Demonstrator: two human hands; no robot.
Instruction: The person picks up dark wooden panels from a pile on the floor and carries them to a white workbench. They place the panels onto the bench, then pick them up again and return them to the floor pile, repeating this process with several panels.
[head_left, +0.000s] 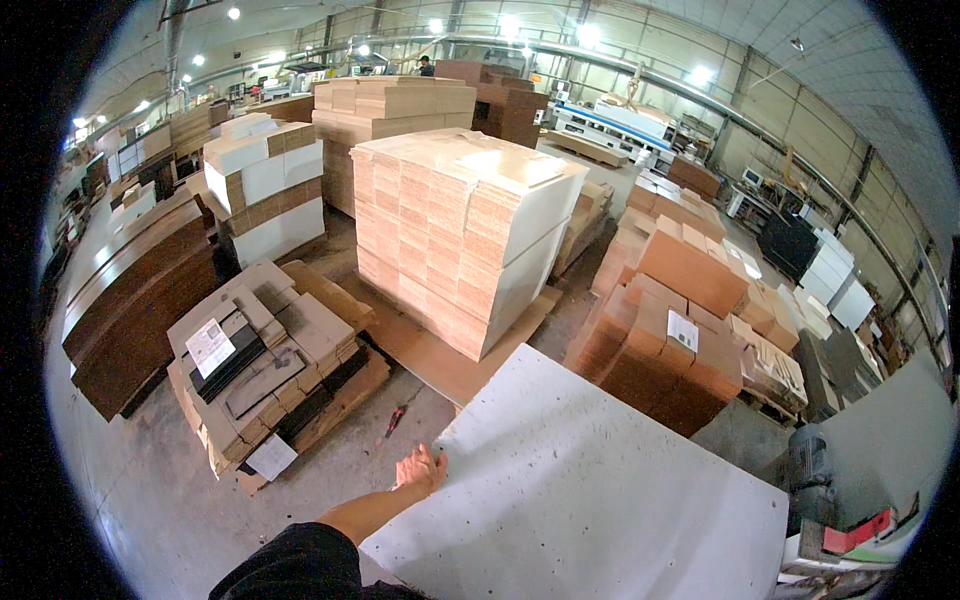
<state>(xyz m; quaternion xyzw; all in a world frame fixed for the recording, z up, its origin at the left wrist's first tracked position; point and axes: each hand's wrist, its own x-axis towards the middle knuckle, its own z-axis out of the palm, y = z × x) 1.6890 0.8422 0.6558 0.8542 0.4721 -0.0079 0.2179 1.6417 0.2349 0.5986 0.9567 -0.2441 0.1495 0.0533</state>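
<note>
A large white board (600,490) with dark specks lies flat in front of me. It fills the lower middle of the head view. My left hand (421,469) is at its left edge, reaching in from a black sleeve. The fingers are curled and closed on that edge, and the fingertips are partly hidden. On the concrete floor just beyond this hand lies a small red and black hand tool (395,420). My right hand does not show.
Ahead stands a tall stack of pale panels (430,240). Left is a low pile of brown boards (270,340) with paper sheets. Brown panel stacks (650,340) stand to the right. A grey motor (808,460) sits beside the board's right corner. A person (426,66) is far back.
</note>
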